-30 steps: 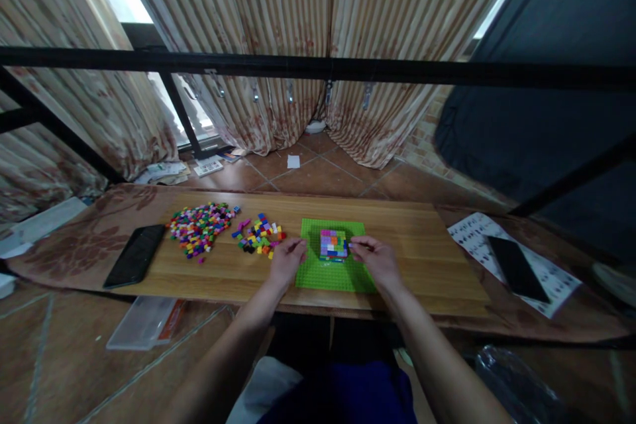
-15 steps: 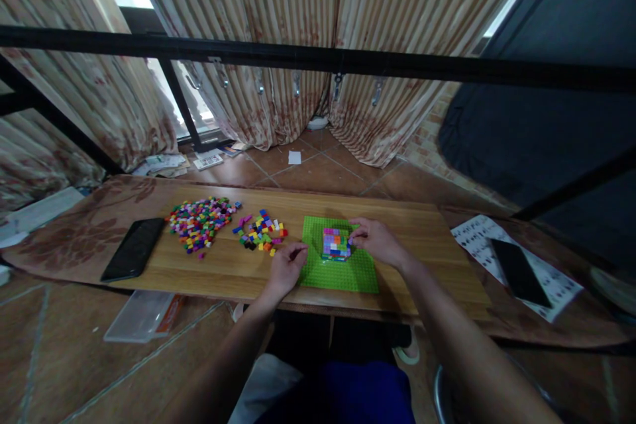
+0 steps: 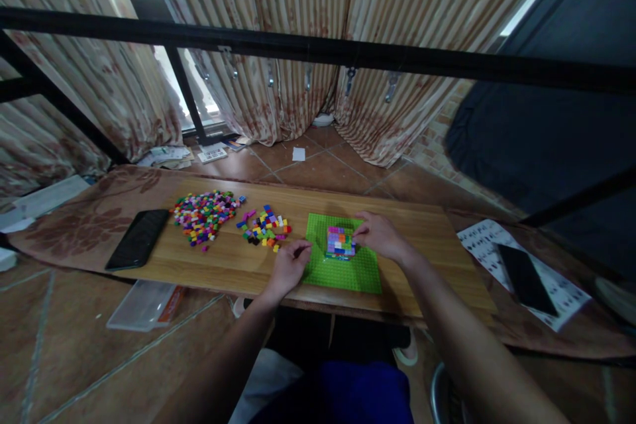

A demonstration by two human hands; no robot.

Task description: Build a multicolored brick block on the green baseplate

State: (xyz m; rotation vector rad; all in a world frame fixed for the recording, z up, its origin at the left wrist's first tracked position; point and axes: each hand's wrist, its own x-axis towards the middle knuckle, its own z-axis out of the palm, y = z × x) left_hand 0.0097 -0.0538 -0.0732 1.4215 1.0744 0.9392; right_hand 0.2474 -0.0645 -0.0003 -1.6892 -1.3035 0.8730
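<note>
Bare-handed brick work at the table (image 3: 412, 278), seen from your head camera. The block of stacked bricks (image 3: 340, 245), multicoloured on top, stands on the green studded baseplate (image 3: 342, 277), in from its edges. Your right hand (image 3: 381, 236) reaches over the plate from the right; its fingers are drawn together at the block's right side, and you cannot tell from this view whether they pinch a brick. Your left hand (image 3: 289, 266) lies at the plate's left edge, thumb and forefinger curled towards each other with their tips close; whether anything sits between them is too small to tell. Just beyond that hand, to its left, lies a small group of loose bricks (image 3: 265, 228), and farther left a larger heap of bricks (image 3: 206, 215), mixed in colour. A black phone (image 3: 138, 238) lies at the table's left end. To the right of the table, a second dark phone (image 3: 527, 278) rests on a printed sheet (image 3: 479, 238). On the tiled floor, at your lower left, lies a clear plastic box (image 3: 139, 308).
</note>
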